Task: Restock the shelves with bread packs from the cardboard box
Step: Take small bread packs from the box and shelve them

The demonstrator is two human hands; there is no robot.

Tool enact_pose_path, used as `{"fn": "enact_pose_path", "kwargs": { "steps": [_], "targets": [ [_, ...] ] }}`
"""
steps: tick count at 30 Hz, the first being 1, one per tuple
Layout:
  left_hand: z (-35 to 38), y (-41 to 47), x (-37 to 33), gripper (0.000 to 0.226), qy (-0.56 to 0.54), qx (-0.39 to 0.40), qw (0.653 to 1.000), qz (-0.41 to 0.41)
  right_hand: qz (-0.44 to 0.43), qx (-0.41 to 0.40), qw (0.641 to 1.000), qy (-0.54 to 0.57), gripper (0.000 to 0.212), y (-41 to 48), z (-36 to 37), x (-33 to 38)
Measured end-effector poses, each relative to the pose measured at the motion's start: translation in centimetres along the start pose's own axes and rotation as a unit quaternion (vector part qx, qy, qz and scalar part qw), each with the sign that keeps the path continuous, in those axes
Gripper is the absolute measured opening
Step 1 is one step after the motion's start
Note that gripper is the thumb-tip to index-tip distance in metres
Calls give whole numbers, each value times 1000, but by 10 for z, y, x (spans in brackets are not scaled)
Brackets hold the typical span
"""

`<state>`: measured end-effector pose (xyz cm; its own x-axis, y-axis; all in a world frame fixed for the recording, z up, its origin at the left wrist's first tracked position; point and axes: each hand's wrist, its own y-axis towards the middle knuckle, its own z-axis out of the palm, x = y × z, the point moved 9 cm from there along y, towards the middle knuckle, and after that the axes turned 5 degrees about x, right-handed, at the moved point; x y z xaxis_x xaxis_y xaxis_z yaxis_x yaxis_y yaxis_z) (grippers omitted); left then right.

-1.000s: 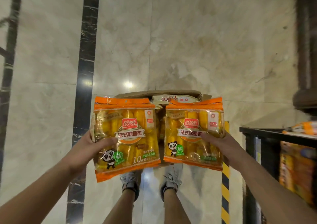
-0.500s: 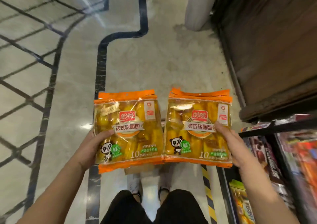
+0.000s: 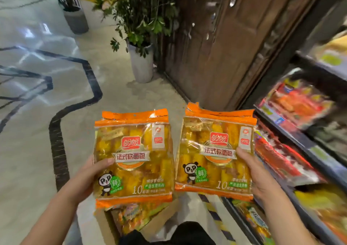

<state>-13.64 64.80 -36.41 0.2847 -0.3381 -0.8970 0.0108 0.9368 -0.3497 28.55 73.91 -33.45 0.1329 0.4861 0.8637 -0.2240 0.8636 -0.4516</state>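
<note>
I hold two orange bread packs side by side in front of me, each with a panda print. My left hand (image 3: pixel 90 177) grips the left bread pack (image 3: pixel 135 158) by its left edge. My right hand (image 3: pixel 257 175) grips the right bread pack (image 3: pixel 216 151) by its right edge. Below the packs the cardboard box (image 3: pixel 157 220) stands on the floor, with more bread packs (image 3: pixel 131 216) inside. The shelves (image 3: pixel 308 151) run along the right side, filled with blurred red and yellow packets.
A tall potted plant (image 3: pixel 140 61) in a white pot stands ahead beside a dark wooden door (image 3: pixel 225 47). Another pot (image 3: pixel 75 19) sits farther left. The marble floor (image 3: pixel 37 132) with black inlay lines stretches to the left. My dark trousers show at the bottom.
The view has swung up and right: the plant, the door and the shelves have come into sight. Both packs stay in my hands, now nearer the shelves.
</note>
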Motion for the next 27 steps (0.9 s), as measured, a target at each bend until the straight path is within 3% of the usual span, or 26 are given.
{"fn": "enact_pose_path", "kwargs": {
  "steps": [2,4,6,9,12,15,16,18,21,22,24,27],
  "targets": [
    [17,8,-10,33,10,43,999,7,-30,-43,998,26,52,-40,-12,1],
    [33,15,-15,30,18,81,996,13,-56,-102,992,46,44,-86,-23,-7],
    [53,18,-15,26,32,112,993,12,-70,-157,983,68,54,-134,-32,-25],
    [87,17,1,14,48,172,984,-4,-69,-243,964,88,93,-207,-44,-65],
    [127,4,29,44,59,223,972,-44,-85,-300,945,101,74,-285,-49,-92],
    [180,-18,49,39,67,302,948,-74,-102,-353,925,95,93,-363,-58,-111],
    [201,-27,55,49,84,330,937,-83,-108,-366,920,89,89,-387,-61,-117],
    [238,-48,70,82,122,368,917,-94,-123,-395,907,79,59,-433,-70,-129],
    [294,-82,92,63,113,409,900,-98,-128,-446,883,71,41,-495,-86,-153],
    [312,-95,100,61,118,420,894,-99,-130,-460,875,79,41,-514,-91,-162],
    [345,-117,120,82,147,443,879,-97,-133,-481,860,102,48,-553,-103,-185],
    [389,-152,149,107,168,458,867,-105,-144,-507,843,110,82,-612,-121,-207]
  ]
}}
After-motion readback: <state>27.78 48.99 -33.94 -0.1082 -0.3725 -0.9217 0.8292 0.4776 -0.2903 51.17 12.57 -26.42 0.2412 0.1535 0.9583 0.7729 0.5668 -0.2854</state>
